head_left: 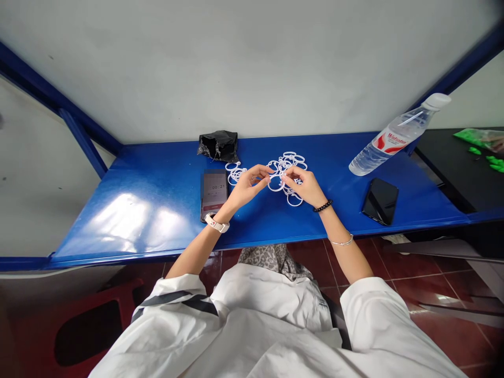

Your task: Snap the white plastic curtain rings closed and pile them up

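Note:
Between my two hands is a white plastic ring, held just above the blue table. My left hand pinches its left side between thumb and fingers. My right hand is closed at the ring's right side, thumb against fingertips. Behind and below my right hand lies a pile of similar white rings, some looped or overlapping. A smaller group of white rings rests by my left hand, partly hidden behind it.
A phone showing a timer lies under my left wrist. Behind it sits a torn black bag. To the right are a water bottle, standing, and a dark phone. Green pieces lie on a black surface at far right.

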Motion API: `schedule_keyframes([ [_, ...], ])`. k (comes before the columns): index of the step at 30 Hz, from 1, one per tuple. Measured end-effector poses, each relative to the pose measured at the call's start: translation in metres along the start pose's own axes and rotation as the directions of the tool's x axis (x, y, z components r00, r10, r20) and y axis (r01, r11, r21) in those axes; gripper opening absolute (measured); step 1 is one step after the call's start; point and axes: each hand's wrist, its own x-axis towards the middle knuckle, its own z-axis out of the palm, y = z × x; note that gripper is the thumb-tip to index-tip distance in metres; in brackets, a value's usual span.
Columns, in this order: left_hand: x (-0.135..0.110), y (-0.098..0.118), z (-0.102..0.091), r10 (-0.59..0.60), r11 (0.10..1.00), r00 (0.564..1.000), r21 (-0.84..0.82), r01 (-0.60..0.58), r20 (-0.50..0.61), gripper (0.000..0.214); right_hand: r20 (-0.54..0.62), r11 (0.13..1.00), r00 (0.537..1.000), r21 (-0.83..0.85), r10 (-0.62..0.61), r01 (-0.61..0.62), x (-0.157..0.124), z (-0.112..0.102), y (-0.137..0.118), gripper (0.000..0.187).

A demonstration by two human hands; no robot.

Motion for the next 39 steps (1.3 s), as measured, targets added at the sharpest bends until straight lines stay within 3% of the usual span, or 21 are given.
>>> schedule_keyframes([
  [10, 0.000, -0.007, 0.010, -0.016, 1.000, 0.999, 0.002, 0.016, 0.030, 0.032, 0.073, 0.999, 0.997, 0.052, -0.002, -0.002, -0.001, 0.003, -0.007, 0.030],
  [14, -0.001, -0.009, 0.014, -0.019, 1.000, 1.000, 0.016, 0.019, -0.021, 0.036, 0.173, 0.998, 0.985, 0.064, -0.018, 0.007, -0.001, 0.005, -0.008, 0.032],
  [18, -0.001, -0.010, 0.015, -0.007, 0.998, 1.000, 0.065, 0.006, 0.007, 0.042, 0.246, 0.997, 0.969, 0.077, -0.037, 0.018, -0.002, 0.006, -0.008, 0.034],
  [24, -0.002, -0.008, 0.011, 0.041, 0.981, 0.997, 0.188, -0.051, 0.060, 0.040, 0.194, 0.999, 0.981, 0.041, 0.004, -0.012, -0.002, 0.005, -0.007, 0.025],
  [31, -0.002, -0.009, 0.013, 0.133, 0.971, 0.991, 0.198, -0.135, 0.027, 0.041, 0.206, 0.998, 0.977, 0.043, -0.050, 0.042, -0.002, 0.005, -0.006, 0.014],
  [39, -0.003, -0.009, 0.015, 0.150, 0.965, 0.989, 0.220, -0.143, -0.013, 0.050, 0.236, 0.991, 0.964, 0.077, -0.123, 0.108, -0.003, 0.005, -0.007, 0.009],
])
